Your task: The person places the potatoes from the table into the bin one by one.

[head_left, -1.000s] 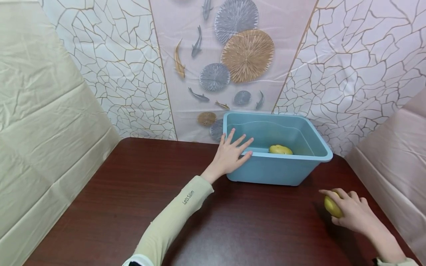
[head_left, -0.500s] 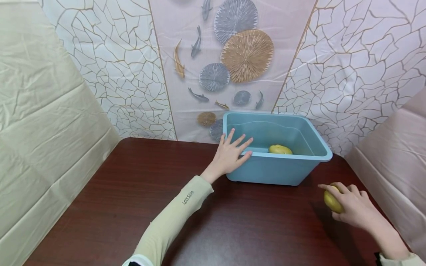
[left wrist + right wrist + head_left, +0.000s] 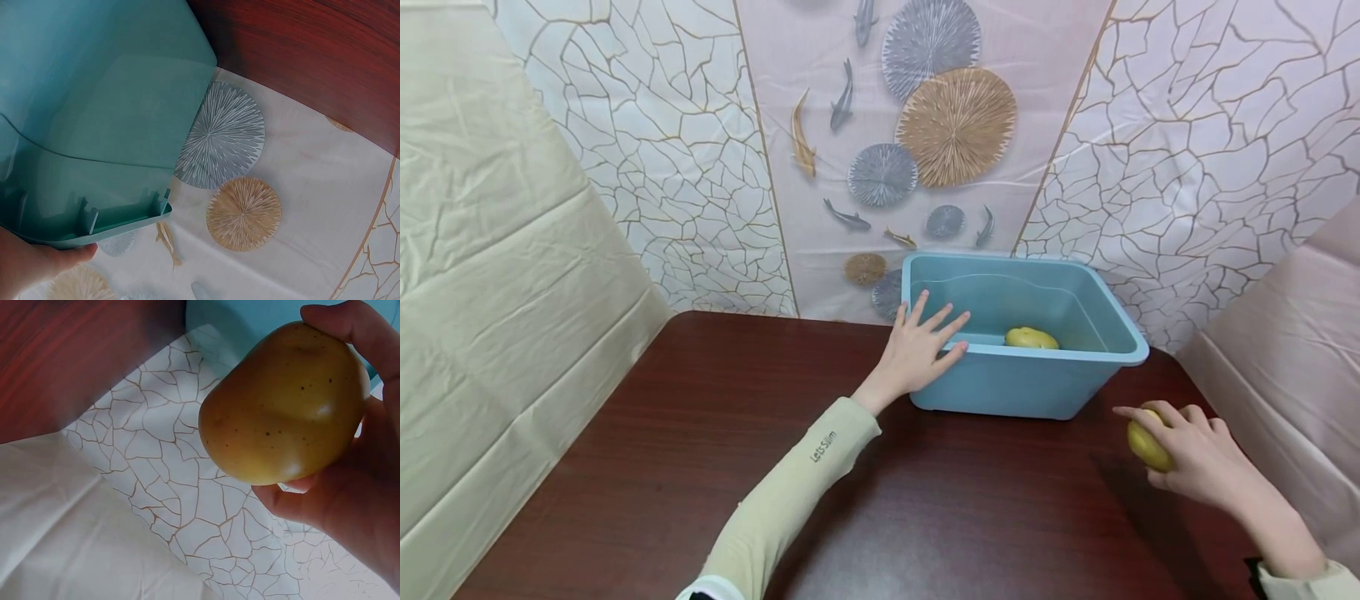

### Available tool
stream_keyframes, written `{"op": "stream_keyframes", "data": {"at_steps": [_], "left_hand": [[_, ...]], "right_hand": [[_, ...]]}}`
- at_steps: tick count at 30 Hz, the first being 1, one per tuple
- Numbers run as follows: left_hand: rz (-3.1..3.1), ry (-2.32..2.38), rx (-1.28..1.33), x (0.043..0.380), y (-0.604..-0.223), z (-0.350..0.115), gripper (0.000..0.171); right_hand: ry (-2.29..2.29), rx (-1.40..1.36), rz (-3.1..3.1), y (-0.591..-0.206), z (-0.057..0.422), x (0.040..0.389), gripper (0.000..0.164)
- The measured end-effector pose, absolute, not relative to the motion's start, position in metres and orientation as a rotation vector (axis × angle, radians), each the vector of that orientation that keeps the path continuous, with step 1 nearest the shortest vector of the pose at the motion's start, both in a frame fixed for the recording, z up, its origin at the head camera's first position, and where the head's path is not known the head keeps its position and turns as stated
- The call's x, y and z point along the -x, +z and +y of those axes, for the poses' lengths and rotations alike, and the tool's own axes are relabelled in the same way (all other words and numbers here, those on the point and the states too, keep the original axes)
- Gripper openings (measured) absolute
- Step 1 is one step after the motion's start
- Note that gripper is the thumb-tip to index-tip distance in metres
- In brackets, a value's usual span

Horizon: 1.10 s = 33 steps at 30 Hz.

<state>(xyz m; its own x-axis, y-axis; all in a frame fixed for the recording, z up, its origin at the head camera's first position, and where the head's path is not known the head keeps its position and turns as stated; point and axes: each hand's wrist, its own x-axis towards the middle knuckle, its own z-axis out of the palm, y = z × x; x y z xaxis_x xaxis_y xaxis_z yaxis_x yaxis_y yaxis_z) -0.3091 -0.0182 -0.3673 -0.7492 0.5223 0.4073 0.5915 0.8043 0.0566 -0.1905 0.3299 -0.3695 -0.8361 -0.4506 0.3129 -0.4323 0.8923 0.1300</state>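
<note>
My right hand [image 3: 1206, 458] grips a yellow-brown potato [image 3: 1148, 440] above the table's right side, its shadow lying apart from it on the wood. In the right wrist view the potato [image 3: 284, 403] shows small dark specks, with fingers and thumb round its right part. Spread fingers of my left hand [image 3: 917, 350] rest over the front left rim of a blue plastic bin [image 3: 1000, 385]. The left wrist view catches one finger [image 3: 78, 253] along the bin's edge. Another yellow potato [image 3: 1032, 337] lies inside the bin, its lower part hidden by the front wall.
The bin stands at the back right of a dark red-brown wooden table [image 3: 715, 442]. A patterned cloth backdrop [image 3: 700, 158] rises behind it. Plain cream cloth [image 3: 482, 275] hangs at the left, and a pale cloth [image 3: 1292, 350] borders the right.
My right hand has risen slightly and shifted a little to the left with the potato, and its shadow has moved further from it. The left hand and the bin have stayed put.
</note>
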Motion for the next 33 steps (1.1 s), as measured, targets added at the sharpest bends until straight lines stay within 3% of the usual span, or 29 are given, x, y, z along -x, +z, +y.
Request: {"op": "stream_keyframes", "data": {"at_steps": [33], "left_hand": [[-2.601, -0.293, 0.852, 0.309, -0.367, -0.018, 0.05]], "right_hand": [[-0.078, -0.71, -2.708, -0.343, 0.312, 0.194, 0.078]]}}
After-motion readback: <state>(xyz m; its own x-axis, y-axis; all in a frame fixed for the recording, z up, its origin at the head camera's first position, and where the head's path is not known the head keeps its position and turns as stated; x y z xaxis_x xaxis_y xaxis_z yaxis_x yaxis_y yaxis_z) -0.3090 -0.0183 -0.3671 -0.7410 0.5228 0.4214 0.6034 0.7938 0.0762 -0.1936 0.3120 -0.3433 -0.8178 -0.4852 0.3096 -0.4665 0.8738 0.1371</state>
